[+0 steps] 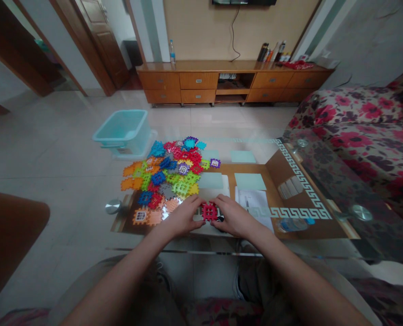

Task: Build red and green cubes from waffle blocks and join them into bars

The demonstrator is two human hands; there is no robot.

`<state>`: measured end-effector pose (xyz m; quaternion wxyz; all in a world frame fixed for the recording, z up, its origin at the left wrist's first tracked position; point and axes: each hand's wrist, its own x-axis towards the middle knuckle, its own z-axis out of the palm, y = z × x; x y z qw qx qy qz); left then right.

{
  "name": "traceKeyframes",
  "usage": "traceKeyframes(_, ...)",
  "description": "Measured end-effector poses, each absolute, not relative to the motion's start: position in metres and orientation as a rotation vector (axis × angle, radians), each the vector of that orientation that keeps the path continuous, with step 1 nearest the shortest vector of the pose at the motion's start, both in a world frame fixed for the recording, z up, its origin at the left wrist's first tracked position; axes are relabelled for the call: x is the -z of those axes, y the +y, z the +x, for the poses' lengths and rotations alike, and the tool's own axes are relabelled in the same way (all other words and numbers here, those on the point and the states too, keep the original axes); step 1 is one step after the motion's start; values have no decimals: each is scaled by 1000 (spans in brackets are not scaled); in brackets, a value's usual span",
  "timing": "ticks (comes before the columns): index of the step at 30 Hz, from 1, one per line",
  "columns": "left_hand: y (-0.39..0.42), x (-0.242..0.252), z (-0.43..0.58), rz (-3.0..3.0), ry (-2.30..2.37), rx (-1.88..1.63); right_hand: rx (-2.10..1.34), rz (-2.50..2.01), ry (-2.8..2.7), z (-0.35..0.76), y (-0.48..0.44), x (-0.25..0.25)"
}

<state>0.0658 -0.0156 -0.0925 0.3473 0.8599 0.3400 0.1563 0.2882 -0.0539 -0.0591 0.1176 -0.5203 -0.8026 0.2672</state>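
Centrally, the left hand [182,217] and right hand [234,217] close their grip from either side on a red square lattice plastic tile [210,211], held over a glass-topped desk [187,250], just before a heaped pile of multicoloured interlocking plastic tiles [169,172].

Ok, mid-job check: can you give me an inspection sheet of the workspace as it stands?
Surface: glass-topped table over a brown mat.
Job's things: red plastic lattice tile; heap of multicoloured plastic tiles beside it.
Clutter: pale green cards, papers, plastic water bottle lying down.
Grippers: left hand and right hand, fingers on the red tile's two sides.
Cables: thin black cable on the far wall.
Surroundings: wooden cabinet, floral sofa, aqua plastic tub.
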Motion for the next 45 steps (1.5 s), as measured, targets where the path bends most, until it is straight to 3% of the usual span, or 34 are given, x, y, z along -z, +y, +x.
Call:
traceKeyframes(15, -17, 95, 64, 2241, 907, -372, -875, -1505, -2274, 287, -56, 61)
traceKeyframes(38, -17, 89, 66, 2225, 910, -385, -730, -1584, -2419, 282, -50, 64)
traceKeyframes(45, -14, 73, 68, 1867, 973, -504, -721, -1505, -2264, 290, -46, 51)
